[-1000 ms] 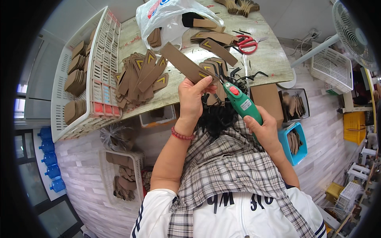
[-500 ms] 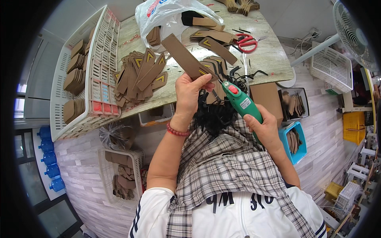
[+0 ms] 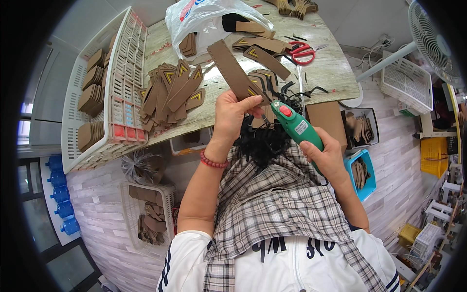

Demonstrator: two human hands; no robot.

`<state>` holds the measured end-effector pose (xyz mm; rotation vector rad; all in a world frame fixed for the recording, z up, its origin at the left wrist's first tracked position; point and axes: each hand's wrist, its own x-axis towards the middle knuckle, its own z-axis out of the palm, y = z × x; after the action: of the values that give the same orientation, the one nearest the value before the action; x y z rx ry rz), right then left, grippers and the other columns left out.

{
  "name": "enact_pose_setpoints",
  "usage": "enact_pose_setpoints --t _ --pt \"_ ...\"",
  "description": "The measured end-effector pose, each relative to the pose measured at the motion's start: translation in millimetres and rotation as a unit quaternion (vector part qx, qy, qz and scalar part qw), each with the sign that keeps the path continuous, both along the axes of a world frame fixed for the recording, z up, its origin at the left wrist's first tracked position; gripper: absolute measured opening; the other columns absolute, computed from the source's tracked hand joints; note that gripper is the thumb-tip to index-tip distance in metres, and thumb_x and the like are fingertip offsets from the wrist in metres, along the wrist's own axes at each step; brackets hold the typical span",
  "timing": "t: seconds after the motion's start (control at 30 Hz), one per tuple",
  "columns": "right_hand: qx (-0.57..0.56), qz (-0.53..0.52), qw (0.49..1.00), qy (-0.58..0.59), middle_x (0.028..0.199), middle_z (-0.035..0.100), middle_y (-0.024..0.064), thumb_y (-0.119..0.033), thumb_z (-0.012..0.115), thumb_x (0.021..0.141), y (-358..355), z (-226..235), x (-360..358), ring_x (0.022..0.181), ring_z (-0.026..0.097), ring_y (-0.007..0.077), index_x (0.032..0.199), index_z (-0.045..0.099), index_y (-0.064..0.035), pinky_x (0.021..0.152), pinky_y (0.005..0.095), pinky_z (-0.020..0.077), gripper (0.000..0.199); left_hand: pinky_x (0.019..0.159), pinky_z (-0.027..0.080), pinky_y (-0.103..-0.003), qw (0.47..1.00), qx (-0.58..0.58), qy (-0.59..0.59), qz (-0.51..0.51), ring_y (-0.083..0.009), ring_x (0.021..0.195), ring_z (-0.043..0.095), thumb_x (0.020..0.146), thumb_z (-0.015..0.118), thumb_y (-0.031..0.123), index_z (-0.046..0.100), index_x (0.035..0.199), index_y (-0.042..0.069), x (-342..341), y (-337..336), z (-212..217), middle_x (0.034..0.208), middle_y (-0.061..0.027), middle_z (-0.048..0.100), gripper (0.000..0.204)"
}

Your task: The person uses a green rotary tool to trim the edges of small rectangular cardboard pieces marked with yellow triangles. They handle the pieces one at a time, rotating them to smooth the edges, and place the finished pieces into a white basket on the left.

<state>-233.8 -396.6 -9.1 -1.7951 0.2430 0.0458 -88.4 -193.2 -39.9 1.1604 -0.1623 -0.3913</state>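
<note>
Pinched between thumb and fingers of my left hand [image 3: 232, 114] is a long brown strap piece [image 3: 228, 68] with a stitched edge and a yellow V mark near its lower end. My right hand [image 3: 327, 155] wraps round a green handheld electric trimmer [image 3: 299, 125] with a red button. The trimmer's tip is right at the strap piece's lower end; whether they touch I cannot tell. Black scraps [image 3: 265, 146] lie heaped below, on my lap. Just behind the tool, a stack of similar pieces [image 3: 262, 78] rests at the table edge among black strips.
More brown pieces [image 3: 170, 90] are piled at the left of the table [image 3: 214, 102], beside a white crate [image 3: 124, 97]. A plastic bag [image 3: 209, 24] and red-handled scissors [image 3: 302, 52] lie farther back. Right of me stand a blue bin [image 3: 372, 181] and a fan [image 3: 430, 39].
My left hand has tilted the strap piece a little more upright and its upper end has shifted right. The trimmer has moved only slightly and stays at the piece's lower end.
</note>
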Motion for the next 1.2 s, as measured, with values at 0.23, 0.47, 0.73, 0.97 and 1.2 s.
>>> enact_pose_setpoints --t 0.23,0.47,0.73,0.97,1.2 --pt "-0.011 0.002 1.000 -0.001 0.073 0.060 0.0030 -0.029 0.072 0.083 -1 3 4 0.063 0.053 0.0077 0.107 0.061 0.0003 0.057 0.0241 0.0433 0.040 0.054 0.053 -0.028 1.000 0.008 0.015 -0.024 -0.0163 0.059 0.064 0.084 0.065 0.003 0.064 0.089 -0.003 -6 -5 -1 0.078 -0.0107 0.068 0.008" --pt "-0.006 0.000 1.000 -0.010 0.071 0.059 0.0014 -0.029 0.072 0.083 0 -3 9 0.062 0.053 0.0069 0.106 0.062 -0.0001 0.055 0.0239 0.0428 0.039 0.053 0.053 -0.025 0.999 0.021 0.016 -0.040 -0.0145 0.056 0.063 0.084 0.064 0.003 0.065 0.086 -0.003 -10 -9 -1 0.074 -0.0099 0.067 0.007" --pt "0.034 -0.004 0.999 -0.005 0.070 0.057 -0.0016 -0.027 0.071 0.084 12 -5 20 0.059 0.050 0.0044 0.105 0.062 -0.0010 0.053 0.0215 0.0410 0.035 0.058 0.053 -0.027 0.999 0.017 0.016 -0.024 -0.0150 0.062 0.064 0.085 0.062 0.004 0.066 0.091 -0.003 -13 -6 -12 0.077 -0.0091 0.068 0.010" --pt "0.058 -0.045 0.997 -0.011 0.070 0.058 -0.0009 -0.024 0.069 0.085 4 -11 16 0.056 0.050 0.0040 0.107 0.061 0.0001 0.050 0.0207 0.0416 0.033 0.060 0.054 -0.031 0.954 -0.159 0.023 0.251 -0.0192 0.063 0.064 0.084 0.065 0.004 0.062 0.087 -0.003 52 40 -7 0.080 -0.0113 0.066 0.009" --pt "0.046 -0.057 0.997 0.004 0.070 0.058 -0.0006 -0.025 0.068 0.086 -1 -20 8 0.055 0.049 0.0039 0.104 0.061 0.0011 0.050 0.0204 0.0417 0.032 0.069 0.047 -0.036 0.902 0.384 0.003 0.200 -0.0302 0.081 0.062 0.071 0.078 0.033 0.046 0.115 -0.004 49 -24 -45 0.096 -0.0194 0.063 0.065"
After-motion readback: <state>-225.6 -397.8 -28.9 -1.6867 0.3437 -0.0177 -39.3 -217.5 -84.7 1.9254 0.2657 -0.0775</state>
